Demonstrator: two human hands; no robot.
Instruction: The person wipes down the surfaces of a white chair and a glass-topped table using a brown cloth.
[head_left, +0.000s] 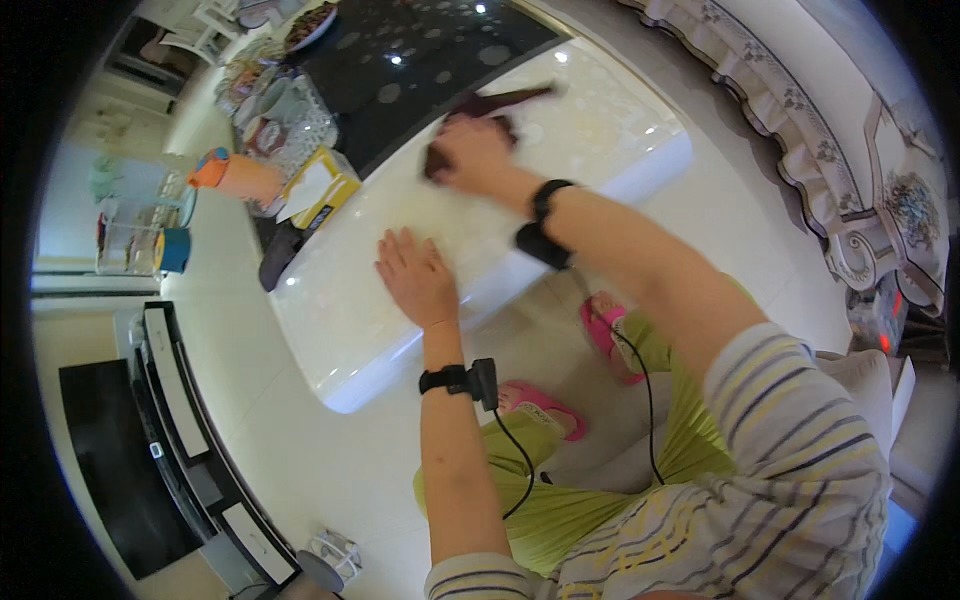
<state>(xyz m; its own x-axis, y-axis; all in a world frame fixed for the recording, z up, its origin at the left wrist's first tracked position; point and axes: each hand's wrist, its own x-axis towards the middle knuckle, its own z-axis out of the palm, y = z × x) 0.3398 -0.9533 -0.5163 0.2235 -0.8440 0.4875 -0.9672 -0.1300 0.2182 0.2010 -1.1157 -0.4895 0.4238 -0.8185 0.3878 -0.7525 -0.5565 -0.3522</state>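
My right hand presses a dark maroon cloth against the glossy cream top of a low table. The hand and cloth are blurred, and part of the cloth is hidden under my fingers. Nearer the front edge, my left hand lies palm down on the same cream surface with its fingers spread, holding nothing. Each wrist wears a black strap with a small box, and a cable runs from the left one.
A black speckled panel adjoins the cream part. Left of it stand a yellow tissue box, an orange bottle, a clear tray of cups and a dark cloth item. An ornate sofa lies right; a TV cabinet is left.
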